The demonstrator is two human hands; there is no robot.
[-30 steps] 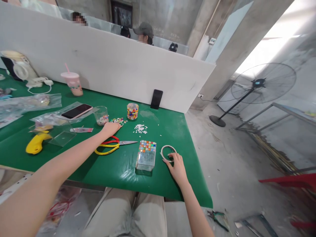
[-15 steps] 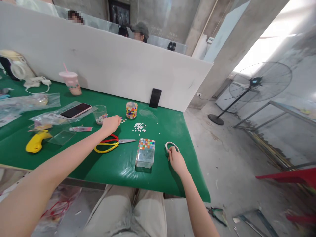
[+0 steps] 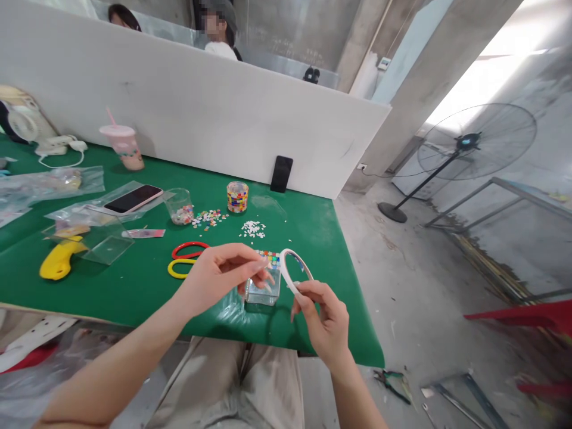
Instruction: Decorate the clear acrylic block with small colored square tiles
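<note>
My right hand (image 3: 324,319) pinches the lower rim of a thin white roll of tape (image 3: 286,275), raised on edge above the green table. My left hand (image 3: 230,271) is closed, thumb against fingertips, over a clear box (image 3: 263,293) that has rows of coloured mosaic tiles along its far end. Whatever those fingertips hold is too small to make out. Beneath that hand lie scissors with one red and one yellow handle (image 3: 179,269), their blades hidden. Behind are loose white tiles (image 3: 252,229), coloured tiles (image 3: 209,219) and a round tiled jar (image 3: 237,198).
A clear cup of tiles (image 3: 179,208), a phone (image 3: 134,199), a yellow tool (image 3: 61,259) and a pink drink cup (image 3: 123,146) stand or lie leftward. Another phone (image 3: 281,174) leans on the white partition (image 3: 201,113). People sit beyond. A fan (image 3: 467,143) is at right.
My left hand has come from the coloured tiles by the clear cup to above the tiled box. My right hand has lifted the tape roll off the table and tipped it upright.
</note>
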